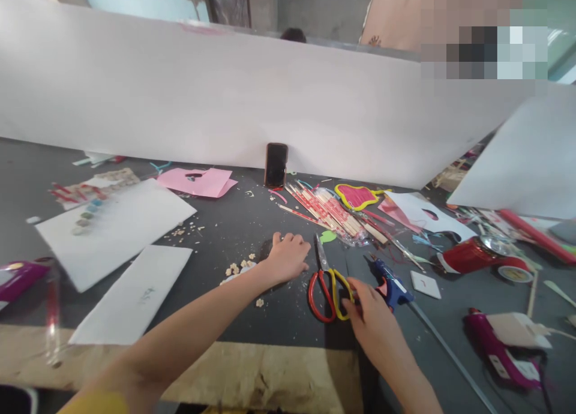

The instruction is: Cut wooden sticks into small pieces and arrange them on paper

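My left hand (288, 258) rests low over the dark table, palm down, its fingers a little bent and apart. I see nothing held in it, though its underside is hidden. Beside its wrist is a small pile of pale flower-shaped pieces (243, 265), and one more lies nearer to me. My right hand (371, 315) pinches the yellow loop of a pair of scissors (321, 259), whose other loop is red. The scissors lie on the table with the blades pointing away. A green leaf-shaped piece (328, 237) sits by the blade tips.
A blue glue gun (392, 285) lies right of the scissors. Behind are wrapped chopsticks (330, 213) and a phone (276, 165) leaning on a white board (216, 102). White sheets (135, 222) and pink paper (198, 181) lie left; a red can (470, 255) lies right.
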Available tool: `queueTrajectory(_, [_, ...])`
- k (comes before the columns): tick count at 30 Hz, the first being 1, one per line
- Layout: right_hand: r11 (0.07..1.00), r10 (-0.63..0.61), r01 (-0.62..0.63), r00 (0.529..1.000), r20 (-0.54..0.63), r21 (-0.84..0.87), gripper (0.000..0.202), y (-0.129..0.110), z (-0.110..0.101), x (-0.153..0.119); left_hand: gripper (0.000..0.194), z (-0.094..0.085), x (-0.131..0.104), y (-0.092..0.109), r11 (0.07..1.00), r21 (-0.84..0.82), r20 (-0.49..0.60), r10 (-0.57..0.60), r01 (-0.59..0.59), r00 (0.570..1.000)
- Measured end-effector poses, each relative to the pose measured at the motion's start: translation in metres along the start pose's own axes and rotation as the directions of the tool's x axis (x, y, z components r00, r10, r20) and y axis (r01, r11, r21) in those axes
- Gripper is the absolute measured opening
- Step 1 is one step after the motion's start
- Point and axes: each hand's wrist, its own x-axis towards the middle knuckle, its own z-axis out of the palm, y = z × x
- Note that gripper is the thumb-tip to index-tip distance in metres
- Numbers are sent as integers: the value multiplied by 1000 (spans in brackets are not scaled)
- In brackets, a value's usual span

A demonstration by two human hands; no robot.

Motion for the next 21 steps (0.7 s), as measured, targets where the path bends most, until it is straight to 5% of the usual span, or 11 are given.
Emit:
queueTrajectory(6, [989,-16,13,1000,-22,-147,45,-28,16,20,29,-1,-5,-5,1000,-17,-29,-15,15,999])
queueTrajectory(11, [993,55,-55,998,-4,-103,31,-38,23,25,27,-4,-8,-8,999,-41,-26,-3,2,1000])
queueTrajectory(15, [988,140,-140,990,-2,64,22,-24,14,25,23,-6,-11,-14,998,-61,-24,-9,8,1000])
queueTrajectory(18, [951,181,-171,983,-15,257,34,-11,-1,12,22,-6,-4,-18,997,-78,-27,-29,27,999])
queueTrajectory(21, [826,225,-165,973,-47,539,41,-10,-13,-11,23,-5,16,-13,995,-98,-39,-36,32,999])
